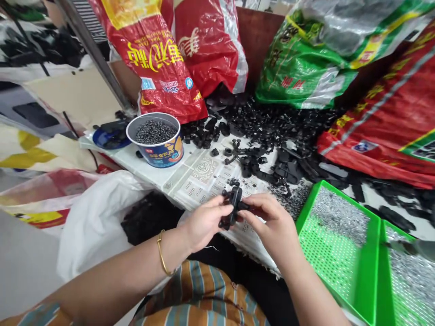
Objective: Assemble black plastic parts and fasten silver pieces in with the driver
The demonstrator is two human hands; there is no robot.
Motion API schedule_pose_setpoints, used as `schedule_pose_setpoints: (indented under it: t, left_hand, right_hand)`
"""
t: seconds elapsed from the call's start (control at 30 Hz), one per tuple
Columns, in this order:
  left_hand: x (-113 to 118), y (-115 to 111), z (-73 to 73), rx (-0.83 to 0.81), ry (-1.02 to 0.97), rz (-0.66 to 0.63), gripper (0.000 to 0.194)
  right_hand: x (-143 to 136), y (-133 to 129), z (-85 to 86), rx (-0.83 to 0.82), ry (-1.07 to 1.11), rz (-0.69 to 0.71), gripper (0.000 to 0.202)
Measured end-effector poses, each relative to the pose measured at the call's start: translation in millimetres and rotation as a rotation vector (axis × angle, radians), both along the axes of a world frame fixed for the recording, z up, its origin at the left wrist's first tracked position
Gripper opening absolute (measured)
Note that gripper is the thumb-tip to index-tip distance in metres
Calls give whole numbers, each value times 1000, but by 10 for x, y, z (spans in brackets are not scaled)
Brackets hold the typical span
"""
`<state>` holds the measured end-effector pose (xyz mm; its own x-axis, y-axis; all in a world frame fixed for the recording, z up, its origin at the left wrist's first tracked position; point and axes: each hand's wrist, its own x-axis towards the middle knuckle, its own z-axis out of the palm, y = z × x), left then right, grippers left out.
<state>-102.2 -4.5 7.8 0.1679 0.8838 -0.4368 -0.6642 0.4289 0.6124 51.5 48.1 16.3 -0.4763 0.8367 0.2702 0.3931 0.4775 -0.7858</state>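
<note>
A small black plastic part [234,199] with rounded knobs is held upright between my two hands, over the front edge of the table. My left hand [207,222] grips it from the left, thumb across its face. From the right, the thumb and fingers of my right hand [267,213] pinch a short black piece sticking out of its side. Whether that piece is separate or belongs to the part, I cannot tell. Just beyond my hands lie loose black plastic pieces [251,165] and scattered dark bits on the patterned tablecloth [204,170].
A paper tub [165,154] of small dark pellets stands left, beside a blue dish [110,139]. Green perforated trays [369,271] with small silvery pieces sit at right. Red sacks [163,68] and a green sack [302,68] line the back. A white bag [91,222] hangs at left.
</note>
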Motion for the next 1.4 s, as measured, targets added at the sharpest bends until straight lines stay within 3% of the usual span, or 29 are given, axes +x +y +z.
schedule_pose_setpoints:
  t: [0.13,0.33,0.57,0.77,0.93,1.07,1.23,1.4]
  left_hand:
    - [112,-32,13,-31,17,-36,23]
    - [177,-1,-1,-10,33,-37,25]
    - [220,-10,6,7,159,-68,28]
    - [195,-3,9,17,160,-98,27]
    - [220,-19,-4,28,189,-64,22]
    - [252,-25,-18,33,231,-37,21]
    - [260,-28,-52,81,284,-45,22]
    - [282,-39,-82,54,254,-63,21]
  right_hand:
    - [50,-62,-44,232,-116,-68,20]
    - [181,-138,-97,259,-200,44,45]
    - [223,-113,-50,383,-305,-8,38]
    - [329,-41,7,392,-357,158,42]
    - [331,-5,-29,487,-329,108,30]
    - [253,-74,-81,411,-320,-35,26]
    - [202,-208,-122,191,-320,-207,29]
    - [196,-274,-113,48,-383,-287,28]
